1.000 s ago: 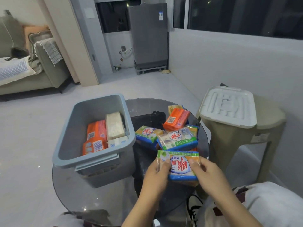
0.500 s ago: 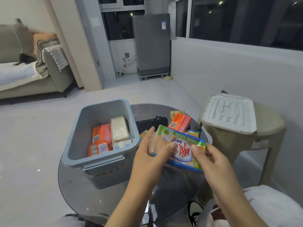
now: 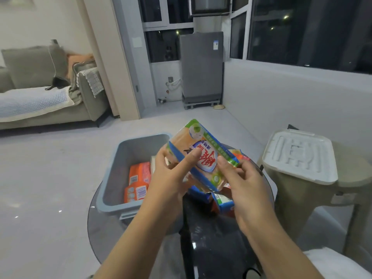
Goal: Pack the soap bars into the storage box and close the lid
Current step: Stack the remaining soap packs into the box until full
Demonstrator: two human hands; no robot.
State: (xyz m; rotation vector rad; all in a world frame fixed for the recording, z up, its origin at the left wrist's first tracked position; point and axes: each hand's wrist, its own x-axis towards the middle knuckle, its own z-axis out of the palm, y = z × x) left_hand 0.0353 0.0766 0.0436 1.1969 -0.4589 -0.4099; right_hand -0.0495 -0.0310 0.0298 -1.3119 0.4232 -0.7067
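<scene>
I hold a wrapped soap pack (image 3: 203,156) with a green and blue wrapper up in the air, tilted, above the right rim of the grey storage box (image 3: 112,184). My left hand (image 3: 171,178) grips its left side with the thumb on the label. My right hand (image 3: 241,182) pinches its lower right corner. Orange soap bars (image 3: 138,182) lie inside the box. More wrapped soap bars (image 3: 223,200) lie on the round glass table (image 3: 104,234), mostly hidden behind my hands. The white lid (image 3: 300,156) rests on a beige stool to the right.
The beige stool (image 3: 314,200) stands close to the table's right side. A sofa (image 3: 46,101) is at far left and a grey appliance (image 3: 201,71) stands by the window. Open floor lies left of the table. A white cloth (image 3: 338,264) covers my lap at lower right.
Both hands lifted the soap pack from the table's front and carried it up and toward the box, tilting it. The camera view has tipped upward.
</scene>
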